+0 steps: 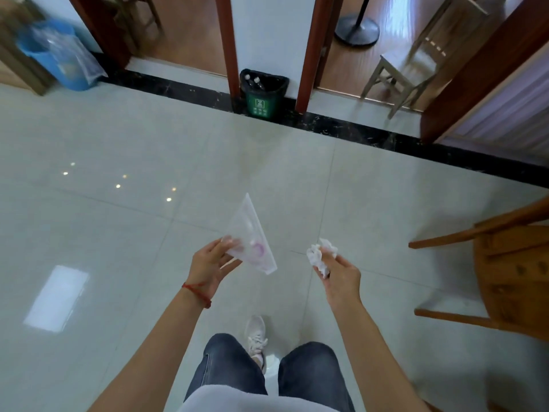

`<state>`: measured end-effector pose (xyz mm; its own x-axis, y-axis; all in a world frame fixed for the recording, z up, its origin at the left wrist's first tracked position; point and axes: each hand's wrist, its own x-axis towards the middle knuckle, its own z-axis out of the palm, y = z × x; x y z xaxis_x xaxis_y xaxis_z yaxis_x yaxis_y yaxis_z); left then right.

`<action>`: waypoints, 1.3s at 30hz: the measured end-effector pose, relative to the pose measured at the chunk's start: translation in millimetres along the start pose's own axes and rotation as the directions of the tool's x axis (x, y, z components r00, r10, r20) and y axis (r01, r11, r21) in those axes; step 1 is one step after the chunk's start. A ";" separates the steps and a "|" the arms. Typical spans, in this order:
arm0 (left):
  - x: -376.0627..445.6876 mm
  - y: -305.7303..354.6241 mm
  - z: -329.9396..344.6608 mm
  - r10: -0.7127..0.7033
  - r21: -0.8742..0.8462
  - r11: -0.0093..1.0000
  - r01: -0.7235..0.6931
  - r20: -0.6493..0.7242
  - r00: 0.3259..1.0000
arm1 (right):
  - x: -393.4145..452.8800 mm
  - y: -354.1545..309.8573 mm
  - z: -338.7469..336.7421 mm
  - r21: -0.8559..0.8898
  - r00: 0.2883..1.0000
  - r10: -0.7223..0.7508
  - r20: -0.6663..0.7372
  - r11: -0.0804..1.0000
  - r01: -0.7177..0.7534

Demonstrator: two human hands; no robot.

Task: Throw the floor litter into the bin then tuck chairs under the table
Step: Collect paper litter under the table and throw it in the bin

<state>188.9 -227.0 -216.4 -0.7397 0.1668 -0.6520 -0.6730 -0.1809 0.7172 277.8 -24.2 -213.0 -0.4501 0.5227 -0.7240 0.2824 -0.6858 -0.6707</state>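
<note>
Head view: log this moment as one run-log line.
left hand: pinches clear plastic wrapper | right hand: grips crumpled tissue | green bin: ahead by wall | litter: not yet binned

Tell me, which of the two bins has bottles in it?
The small green bin with the black liner, against the wall between the doorways, holds bottles. The blue bin at far left shows only a clear bag.

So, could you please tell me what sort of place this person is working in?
Probably an indoor hall or dining area of a home or small eatery: a glossy tiled floor, wooden chairs, wood-framed doorways, and a small green bin against the wall.
</note>
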 end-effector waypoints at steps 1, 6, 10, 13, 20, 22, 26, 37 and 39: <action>7.4 5.7 0.3 -0.003 -0.010 1.000 0.003 -0.002 1.000 | 4.5 -5.8 8.2 -0.015 1.000 -0.003 -0.001 1.000 0.003; 50.1 34.5 12.0 -0.019 -0.033 0.999 0.018 -0.007 1.000 | 39.5 -38.6 49.7 -0.037 1.000 -0.024 0.020 0.999 0.025; 95.6 64.1 28.6 -0.003 -0.036 0.999 0.003 -0.006 1.000 | 81.7 -67.7 86.9 -0.032 0.999 -0.027 0.046 0.999 0.029; 135.6 91.4 43.5 0.011 -0.058 0.998 -0.012 -0.023 1.000 | 117.7 -94.5 122.0 -0.029 0.996 -0.024 0.084 0.999 0.026; 209.4 167.5 85.2 0.051 -0.104 0.993 -0.057 -0.062 0.997 | 182.8 -170.1 204.0 -0.083 0.992 -0.005 0.126 0.996 0.015; 229.9 188.8 94.2 0.060 -0.101 0.993 -0.066 -0.057 0.997 | 198.7 -186.0 226.8 -0.116 0.991 -0.011 0.136 0.993 0.027; 277.2 226.4 103.9 0.063 -0.085 0.994 -0.068 -0.054 0.997 | 230.9 -203.2 268.8 -0.154 0.994 0.005 0.108 0.988 0.012; 440.8 358.3 128.1 0.005 -0.039 0.999 -0.005 -0.004 1.000 | 325.7 -254.7 404.7 -0.090 0.999 0.008 -0.047 0.996 -0.012; 465.2 384.2 132.5 0.013 -0.025 1.000 -0.013 0.017 1.000 | 338.0 -265.5 430.7 -0.095 0.999 0.004 -0.044 0.995 -0.008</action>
<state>-413.5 -90.5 -211.6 -0.7482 0.1813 -0.6382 -0.6635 -0.2069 0.7190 -314.2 116.5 -210.2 -0.4113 0.5416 -0.7331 0.3654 -0.6389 -0.6770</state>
